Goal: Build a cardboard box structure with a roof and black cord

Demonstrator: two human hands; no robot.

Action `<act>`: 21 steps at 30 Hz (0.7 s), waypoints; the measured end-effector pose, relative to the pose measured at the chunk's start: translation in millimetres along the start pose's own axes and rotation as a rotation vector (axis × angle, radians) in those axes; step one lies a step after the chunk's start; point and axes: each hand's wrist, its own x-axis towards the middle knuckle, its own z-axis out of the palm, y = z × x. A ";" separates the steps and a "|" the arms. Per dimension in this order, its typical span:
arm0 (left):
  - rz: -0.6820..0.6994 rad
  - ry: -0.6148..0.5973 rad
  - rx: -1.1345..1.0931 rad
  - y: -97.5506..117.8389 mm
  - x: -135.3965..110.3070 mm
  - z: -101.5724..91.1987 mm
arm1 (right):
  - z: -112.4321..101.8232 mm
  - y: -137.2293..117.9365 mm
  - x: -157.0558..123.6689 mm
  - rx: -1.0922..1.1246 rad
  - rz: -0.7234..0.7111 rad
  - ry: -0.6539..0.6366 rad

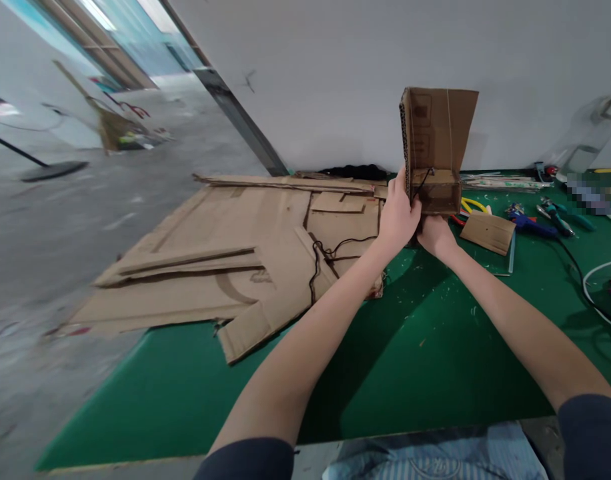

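A small cardboard box point(438, 133) with a tall upright back stands over the green table, held between both hands. A pale string runs down its back panel, and a dark wire pokes out near its lower compartment. My left hand point(399, 212) grips the box's left side, fingers behind it and thumb in front. Under the box's lower edge, my right hand point(435, 235) is closed, its fingertips hidden beneath the cardboard. Just right of that hand lies a loose cardboard piece point(488, 232), with yellow-handled pliers point(474, 205) behind it.
Flat cardboard sheets point(195, 220) cover the table's left part, with a black cord point(316, 267) across them. At right are a blue glue gun point(533, 223), pliers point(555, 215) and a white cable point(588, 280). A white wall point(335, 80) rises behind the green table point(375, 373).
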 end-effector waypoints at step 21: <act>-0.015 0.006 -0.010 0.1 -1.0 0.2 | 0.5 -4.6 -5.2 -0.093 0.074 -0.061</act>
